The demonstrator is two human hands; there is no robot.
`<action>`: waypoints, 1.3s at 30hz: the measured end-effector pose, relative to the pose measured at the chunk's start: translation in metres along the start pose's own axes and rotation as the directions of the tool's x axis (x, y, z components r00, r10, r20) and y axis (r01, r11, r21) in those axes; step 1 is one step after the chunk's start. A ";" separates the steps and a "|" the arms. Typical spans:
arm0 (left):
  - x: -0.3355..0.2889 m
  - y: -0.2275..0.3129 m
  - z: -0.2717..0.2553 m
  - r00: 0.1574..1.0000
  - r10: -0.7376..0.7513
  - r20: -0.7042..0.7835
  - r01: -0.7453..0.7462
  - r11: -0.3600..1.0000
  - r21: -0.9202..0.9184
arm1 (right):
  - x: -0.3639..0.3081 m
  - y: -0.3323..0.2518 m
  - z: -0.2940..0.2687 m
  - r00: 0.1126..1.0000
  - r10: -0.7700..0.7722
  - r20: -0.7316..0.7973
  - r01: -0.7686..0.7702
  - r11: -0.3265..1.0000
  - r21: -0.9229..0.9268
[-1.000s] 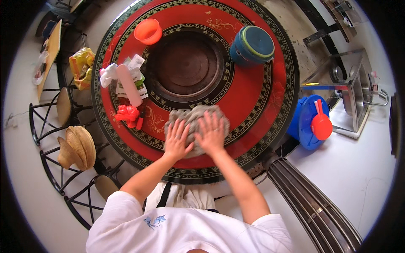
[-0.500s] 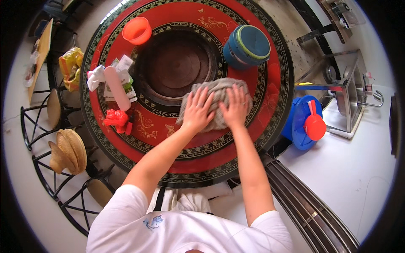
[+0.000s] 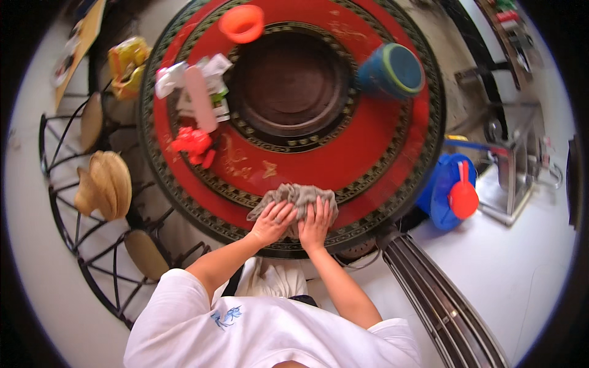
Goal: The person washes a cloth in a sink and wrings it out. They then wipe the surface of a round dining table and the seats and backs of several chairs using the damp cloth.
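Pressing both hands onto the bunched grey cloth (image 3: 296, 195), here I am in the head view, arms angling inward from white sleeves (image 3: 170, 306) toward the near edge of the round red table (image 3: 331, 161). My left hand (image 3: 274, 222) comes in on a slant, back up, fingers aimed forward and to the right, lying over the cloth's left part. And my right hand (image 3: 314, 226), just beside it, sits straighter: back up, fingers slightly apart and pointing away from me, across the cloth's right part. The wrists are close together, the forearms spreading wide behind them. How's the grip? Fingers loosely extended and a little bent, palms down on the fabric; their undersides are hidden, so I can't tell whether either hand has a fold pinched.

The cloth itself lies rumpled right in front of me, over the table's patterned border, one end trailing out to the left of my left hand. Beyond it sits the dark round centre (image 3: 288, 80). Off to the left, a crumpled red plastic bag (image 3: 192, 142) lies near a long pink case (image 3: 200, 98); farther off stands an orange-red bowl (image 3: 242, 24), and across to the right a blue container with a green rim (image 3: 388, 70).
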State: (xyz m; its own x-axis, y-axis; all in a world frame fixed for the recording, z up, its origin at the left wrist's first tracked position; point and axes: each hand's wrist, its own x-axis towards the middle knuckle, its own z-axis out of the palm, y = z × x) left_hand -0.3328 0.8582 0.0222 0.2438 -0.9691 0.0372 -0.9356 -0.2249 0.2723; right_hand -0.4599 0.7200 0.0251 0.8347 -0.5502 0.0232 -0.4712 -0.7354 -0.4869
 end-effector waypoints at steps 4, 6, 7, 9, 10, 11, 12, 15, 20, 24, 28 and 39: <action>-0.049 -0.016 -0.016 0.994 0.112 -0.009 -0.112 0.993 -0.032 | -0.043 -0.015 0.022 0.991 -0.129 0.041 0.129 0.992 0.015; -0.064 -0.020 -0.022 0.991 0.078 0.112 -0.074 0.996 -0.039 | -0.052 -0.021 0.026 0.971 -0.214 0.107 0.219 0.975 -0.035; -0.078 -0.021 -0.020 0.989 0.038 0.144 -0.026 0.996 -0.088 | -0.054 -0.024 0.029 0.956 -0.259 0.134 0.268 0.962 -0.054; -0.099 -0.026 -0.015 0.980 -0.021 0.196 0.059 0.980 -0.189 | -0.053 -0.032 0.031 0.914 -0.356 0.196 0.381 0.918 -0.112; -0.112 -0.031 -0.014 0.982 -0.051 0.183 0.084 0.980 -0.180 | -0.052 -0.040 0.035 0.907 -0.352 0.233 0.382 0.919 -0.100; -0.119 -0.038 -0.017 0.983 -0.073 0.166 0.102 0.979 -0.176 | -0.050 -0.050 0.037 0.900 -0.342 0.269 0.379 0.921 -0.097; -0.128 -0.047 -0.021 0.984 -0.093 0.150 0.118 0.978 -0.171 | -0.049 -0.062 0.040 0.894 -0.330 0.303 0.372 0.923 -0.094; -0.155 -0.082 -0.030 0.959 -0.283 0.002 0.283 0.957 -0.066 | -0.036 -0.100 0.052 0.877 -0.383 0.291 0.425 0.901 -0.093; -0.182 -0.154 -0.057 0.943 -0.320 -0.090 0.317 0.948 -0.041 | -0.010 -0.168 0.087 0.841 -0.466 0.275 0.504 0.859 -0.085; -0.187 -0.177 -0.055 0.920 -0.389 -0.048 0.360 0.888 -0.286 | -0.005 -0.216 0.135 0.889 -0.392 0.236 0.398 0.917 0.023; -0.200 -0.215 -0.054 0.847 -0.506 -0.162 0.459 0.851 -0.255 | 0.024 -0.260 0.176 0.929 -0.335 0.157 0.349 0.934 -0.076; -0.159 -0.408 -0.090 0.745 -0.621 -0.245 0.594 0.784 -0.180 | 0.197 -0.380 0.266 0.941 -0.338 -0.026 0.325 0.921 -0.216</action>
State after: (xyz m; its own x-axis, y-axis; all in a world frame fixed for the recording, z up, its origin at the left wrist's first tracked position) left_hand 0.0332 1.1134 -0.0088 0.8250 -0.5573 0.0940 -0.5425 -0.7341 0.4084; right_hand -0.0407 0.9959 -0.0174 0.9371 -0.2793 0.2094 -0.2242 -0.9413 -0.2522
